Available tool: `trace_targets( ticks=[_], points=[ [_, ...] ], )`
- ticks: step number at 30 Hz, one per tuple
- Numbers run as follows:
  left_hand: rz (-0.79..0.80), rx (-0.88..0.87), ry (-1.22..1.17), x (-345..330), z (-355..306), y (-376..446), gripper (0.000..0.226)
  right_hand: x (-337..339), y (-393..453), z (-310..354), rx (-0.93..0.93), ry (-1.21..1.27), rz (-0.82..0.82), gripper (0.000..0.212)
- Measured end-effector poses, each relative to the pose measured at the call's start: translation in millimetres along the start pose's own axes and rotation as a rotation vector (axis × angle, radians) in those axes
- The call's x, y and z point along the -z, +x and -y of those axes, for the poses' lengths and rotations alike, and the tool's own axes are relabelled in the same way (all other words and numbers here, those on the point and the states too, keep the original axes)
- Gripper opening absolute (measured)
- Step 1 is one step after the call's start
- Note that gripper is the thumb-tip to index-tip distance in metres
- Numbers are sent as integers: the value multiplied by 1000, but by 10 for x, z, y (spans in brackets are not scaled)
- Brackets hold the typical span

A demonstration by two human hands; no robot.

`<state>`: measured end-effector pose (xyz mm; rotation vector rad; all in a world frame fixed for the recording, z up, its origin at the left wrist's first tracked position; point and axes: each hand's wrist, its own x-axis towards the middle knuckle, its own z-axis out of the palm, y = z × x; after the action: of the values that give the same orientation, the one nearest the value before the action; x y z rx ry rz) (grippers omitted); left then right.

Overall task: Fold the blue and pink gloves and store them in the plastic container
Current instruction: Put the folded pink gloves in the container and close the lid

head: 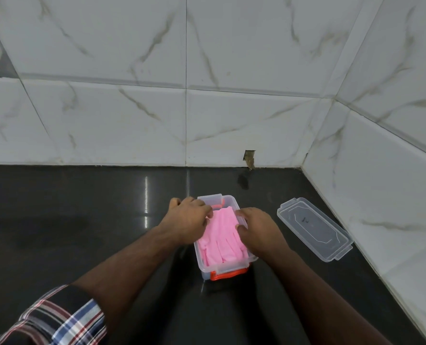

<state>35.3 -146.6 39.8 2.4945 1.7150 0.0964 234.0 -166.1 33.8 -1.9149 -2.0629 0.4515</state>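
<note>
Both hands grasp the pink gloves (220,234) — left hand (188,220), right hand (259,229) — lying lengthwise in the plastic container (232,268).

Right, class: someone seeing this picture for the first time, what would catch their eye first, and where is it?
The bright pink gloves stand out first, lying in the clear plastic container at the middle of the dark countertop. The left hand and right hand rest on them from either side. The container's clear lid lies off, to the right near the tiled wall.
</note>
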Motion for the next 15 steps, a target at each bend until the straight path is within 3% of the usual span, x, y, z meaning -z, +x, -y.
trace_targets(
  ticks=[4, 8, 12, 15],
  points=[
    [-35, -3, 6, -87, -58, 57, 39, -25, 8, -68, -65, 28, 20, 38],
    [74, 141, 13, -127, 67, 127, 47, -58, 4, -64, -90, 6, 40, 36],
    [-40, 225, 68, -67, 172, 30, 29, -69, 59, -37, -19, -25, 9, 35],
    [-50, 295, 172, 11, 224, -100, 33, -73, 140, 97, 74, -81, 5, 36]
  ],
)
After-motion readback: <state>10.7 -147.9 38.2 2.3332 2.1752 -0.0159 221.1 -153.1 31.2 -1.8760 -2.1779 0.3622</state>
